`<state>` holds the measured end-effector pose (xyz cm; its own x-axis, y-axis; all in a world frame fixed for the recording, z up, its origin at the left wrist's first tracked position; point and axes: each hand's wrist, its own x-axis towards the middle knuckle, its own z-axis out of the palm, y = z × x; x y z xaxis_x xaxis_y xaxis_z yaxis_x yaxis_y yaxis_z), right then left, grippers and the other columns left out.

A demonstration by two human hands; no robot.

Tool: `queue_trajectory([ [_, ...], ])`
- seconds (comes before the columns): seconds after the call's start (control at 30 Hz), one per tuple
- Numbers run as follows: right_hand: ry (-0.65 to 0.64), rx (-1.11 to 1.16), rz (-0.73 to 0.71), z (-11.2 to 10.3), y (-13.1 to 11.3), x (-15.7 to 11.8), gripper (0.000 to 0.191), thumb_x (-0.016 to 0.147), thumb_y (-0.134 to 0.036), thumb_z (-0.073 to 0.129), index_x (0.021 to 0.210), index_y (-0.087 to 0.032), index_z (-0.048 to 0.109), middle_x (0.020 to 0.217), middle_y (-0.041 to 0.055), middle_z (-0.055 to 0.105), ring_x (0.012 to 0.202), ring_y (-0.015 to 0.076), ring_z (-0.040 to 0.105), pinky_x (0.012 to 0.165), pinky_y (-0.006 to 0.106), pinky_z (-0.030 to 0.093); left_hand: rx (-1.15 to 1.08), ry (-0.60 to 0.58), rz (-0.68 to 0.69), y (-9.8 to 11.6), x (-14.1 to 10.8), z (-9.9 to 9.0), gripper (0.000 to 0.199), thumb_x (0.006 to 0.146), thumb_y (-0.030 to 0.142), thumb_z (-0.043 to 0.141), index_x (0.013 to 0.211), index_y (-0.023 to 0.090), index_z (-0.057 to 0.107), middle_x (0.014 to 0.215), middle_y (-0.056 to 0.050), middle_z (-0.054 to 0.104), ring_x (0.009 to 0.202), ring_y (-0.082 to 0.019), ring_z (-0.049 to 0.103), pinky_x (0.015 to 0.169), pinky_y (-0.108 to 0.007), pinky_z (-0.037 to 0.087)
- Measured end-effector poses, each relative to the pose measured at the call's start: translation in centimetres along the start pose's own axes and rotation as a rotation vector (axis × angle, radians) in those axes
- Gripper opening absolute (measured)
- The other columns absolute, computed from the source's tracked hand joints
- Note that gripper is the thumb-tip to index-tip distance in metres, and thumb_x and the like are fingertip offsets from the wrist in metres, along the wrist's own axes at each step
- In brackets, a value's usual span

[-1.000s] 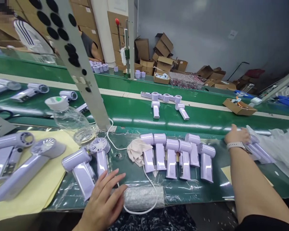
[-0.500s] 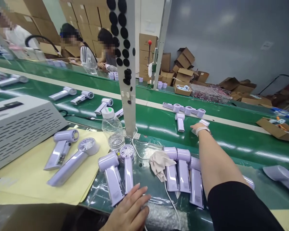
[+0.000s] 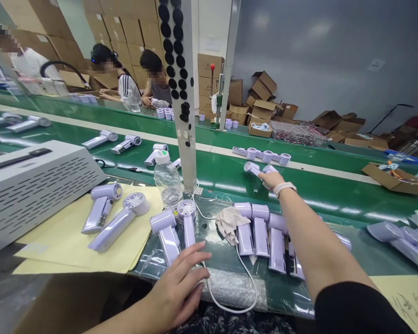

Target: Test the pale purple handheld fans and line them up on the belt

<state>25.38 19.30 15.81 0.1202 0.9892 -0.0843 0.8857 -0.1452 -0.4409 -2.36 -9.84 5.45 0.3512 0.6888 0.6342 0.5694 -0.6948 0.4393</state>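
My right hand (image 3: pixel 272 179) reaches out over the green belt (image 3: pixel 223 174), its fingers closed on a purple handheld fan (image 3: pixel 252 169); another fan head shows just behind the hand. My left hand (image 3: pixel 184 283) is at the near table edge, fingers spread and holding nothing, just below two purple fans, one (image 3: pixel 165 234) lying on its side and one (image 3: pixel 187 220) with its grille up. Between my hands a beige cloth (image 3: pixel 228 224) touches a row of several purple fans (image 3: pixel 260 232). A white cable (image 3: pixel 252 297) loops beside my left hand.
A metal post (image 3: pixel 184 116) rises behind a clear bottle (image 3: pixel 168 181). At left, a grey vented box (image 3: pixel 38 195) stands by yellow paper (image 3: pixel 125 260) bearing two fans. More fans lie on the belt and at far right. Three people sit across the line; a small carton (image 3: pixel 395 182) is at right.
My right hand has moved left on the belt and now grips a fan there. The view has shifted a little, and my left hand is slightly higher in it.
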Motion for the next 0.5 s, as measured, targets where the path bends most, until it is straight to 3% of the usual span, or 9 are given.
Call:
queue_trajectory([
  [0.07, -0.056, 0.105, -0.126, -0.6, 0.2, -3.0, 0.027, 0.102, -0.034, 0.063, 0.120, -0.015, 0.068, 0.115, 0.0082, 0.072, 0.097, 0.0215, 0.072, 0.083, 0.039, 0.062, -0.214, -0.038, -0.161, 0.3, 1.5, -1.1, 0.031, 0.096, 0.010, 0.050, 0.118, 0.024, 0.067, 0.128, -0.012, 0.070, 0.134, -0.029, 0.059, 0.114, -0.049, 0.049],
  [0.13, -0.106, 0.201, -0.263, -0.2, 0.2, -7.2, 0.025, 0.100, -0.033, 0.062, 0.114, -0.016, 0.073, 0.111, 0.0075, 0.075, 0.098, 0.0234, 0.072, 0.085, 0.037, 0.061, -0.593, -0.067, -0.401, 0.7, 4.0, -1.3, 0.029, 0.102, 0.027, 0.053, 0.128, 0.026, 0.065, 0.127, -0.012, 0.071, 0.123, -0.027, 0.066, 0.110, -0.048, 0.053],
  [0.2, -0.126, 0.273, -0.417, 0.9, -0.1, -12.1, 0.030, 0.091, -0.034, 0.068, 0.117, -0.020, 0.076, 0.122, 0.0079, 0.074, 0.112, 0.0290, 0.069, 0.098, 0.042, 0.057, -1.107, 0.105, -0.583, 1.3, 6.9, -0.5, 0.052, 0.095, 0.050, 0.064, 0.142, 0.028, 0.056, 0.144, -0.014, 0.063, 0.133, -0.032, 0.060, 0.113, -0.050, 0.050],
  [0.27, -0.078, 0.312, -0.646, 2.2, -0.5, -17.0, 0.040, 0.083, -0.035, 0.074, 0.121, -0.022, 0.076, 0.141, 0.0120, 0.064, 0.128, 0.0362, 0.060, 0.109, 0.054, 0.048, -1.423, 0.327, -0.657, 1.8, 9.3, 0.6, 0.066, 0.082, 0.063, 0.075, 0.134, 0.023, 0.063, 0.144, -0.012, 0.064, 0.140, -0.033, 0.054, 0.119, -0.048, 0.044],
  [0.33, 0.044, 0.267, -0.778, 3.4, -0.9, -20.7, 0.047, 0.079, -0.037, 0.077, 0.122, -0.019, 0.075, 0.152, 0.0190, 0.053, 0.137, 0.0431, 0.050, 0.114, 0.064, 0.039, -1.561, 0.445, -0.760, 2.1, 10.6, 1.3, 0.061, 0.077, 0.064, 0.079, 0.117, 0.019, 0.072, 0.123, -0.010, 0.074, 0.130, -0.031, 0.062, 0.116, -0.043, 0.047],
  [0.4, 0.069, 0.224, -0.838, 4.3, -1.0, -22.9, 0.049, 0.077, -0.040, 0.079, 0.120, -0.016, 0.075, 0.157, 0.0231, 0.045, 0.143, 0.0468, 0.042, 0.115, 0.067, 0.036, -1.598, 0.474, -0.859, 1.9, 10.6, 1.5, 0.055, 0.073, 0.063, 0.082, 0.102, 0.016, 0.076, 0.098, -0.007, 0.078, 0.106, -0.026, 0.073, 0.101, -0.036, 0.057],
  [0.47, -0.044, 0.264, -0.852, 5.1, -1.1, -23.6, 0.049, 0.081, -0.041, 0.077, 0.123, -0.018, 0.072, 0.156, 0.0211, 0.047, 0.144, 0.0434, 0.044, 0.114, 0.063, 0.040, -1.584, 0.471, -0.913, 1.1, 9.8, 1.0, 0.057, 0.069, 0.065, 0.084, 0.093, 0.015, 0.077, 0.087, -0.006, 0.078, 0.086, -0.021, 0.075, 0.085, -0.032, 0.062],
  [0.5, -0.124, 0.315, -0.825, 5.7, -1.2, -23.6, 0.045, 0.086, -0.040, 0.071, 0.126, -0.019, 0.069, 0.150, 0.0195, 0.055, 0.138, 0.0386, 0.052, 0.111, 0.058, 0.046, -1.558, 0.472, -0.920, 0.5, 9.2, 0.6, 0.059, 0.067, 0.067, 0.084, 0.091, 0.014, 0.077, 0.086, -0.006, 0.078, 0.080, -0.020, 0.075, 0.079, -0.031, 0.063],
])
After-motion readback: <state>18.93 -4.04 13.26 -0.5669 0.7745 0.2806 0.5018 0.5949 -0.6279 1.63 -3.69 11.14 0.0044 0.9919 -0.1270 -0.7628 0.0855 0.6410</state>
